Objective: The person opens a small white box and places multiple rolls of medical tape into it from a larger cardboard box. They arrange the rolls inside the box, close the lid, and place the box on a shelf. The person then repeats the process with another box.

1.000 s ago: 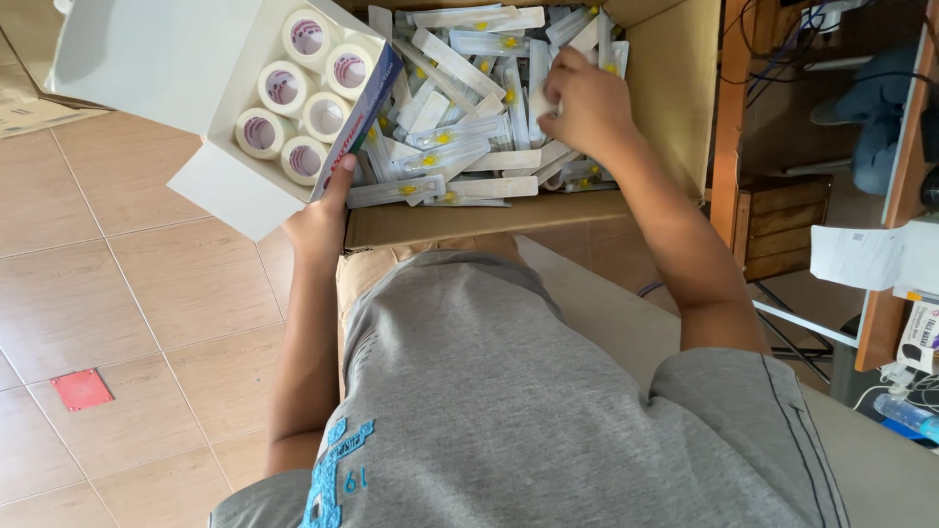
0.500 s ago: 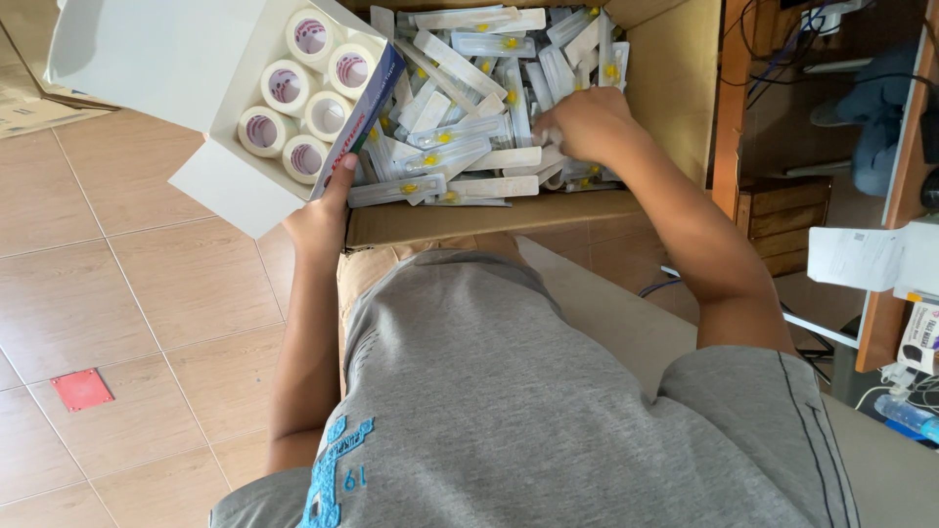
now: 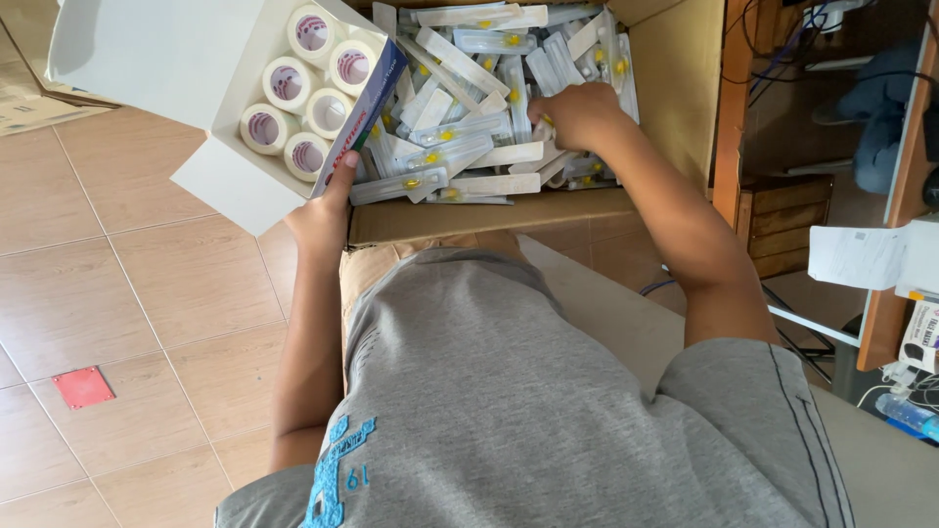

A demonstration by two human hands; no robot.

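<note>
Sealed packets (image 3: 469, 147) fill carton (image 3: 675, 88); right hand (image 3: 577, 112) closed among them at 1 o'clock; left hand (image 3: 323, 210) clamps tape-roll box (image 3: 225, 176) at 11 o'clock; sorting underway.

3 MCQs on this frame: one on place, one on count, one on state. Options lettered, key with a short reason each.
1. Where is the right hand?
A. On the tiled floor
B. In the cardboard carton, among the blister packets
C. On the wooden shelf

2. How many tape rolls show in the white box?
A. Two
B. Five
C. Nine

3. What state is the white box in?
A. Open, flap up, gripped by the left hand
B. Sealed shut
C. Crushed flat on the floor

Key: 1 B, the hand is closed over packets inside the carton. 2 B, five round ends with pinkish cores can be counted. 3 A, the flap stands open and the left thumb presses the box's side.
</note>
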